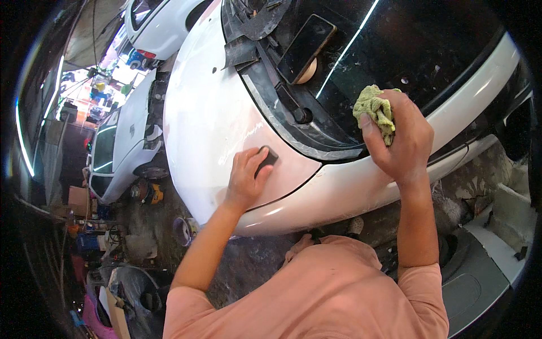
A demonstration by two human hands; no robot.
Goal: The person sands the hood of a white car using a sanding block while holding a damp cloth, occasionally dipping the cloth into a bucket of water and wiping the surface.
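A white car's bonnet (203, 130) spreads out in front of me, with dull pinkish patches near its rear corner. On that corner my left hand (247, 174) grips a small dark block (269, 160), which looks like a sanding block; its underside is hidden. Higher and to the right, my right hand (398, 133) pinches a crumpled yellow-green cloth (374, 110) over the lower part of the dark windscreen (395, 51). Whether the cloth touches the glass I cannot tell.
A phone (306, 49) rests near the wiper arm (293, 107) at the windscreen's base, beside loose black trim pieces (262, 25). Another white car (127, 135) stands at the left. Boxes and parts crowd the floor at lower left; a grey panel (474, 282) lies at lower right.
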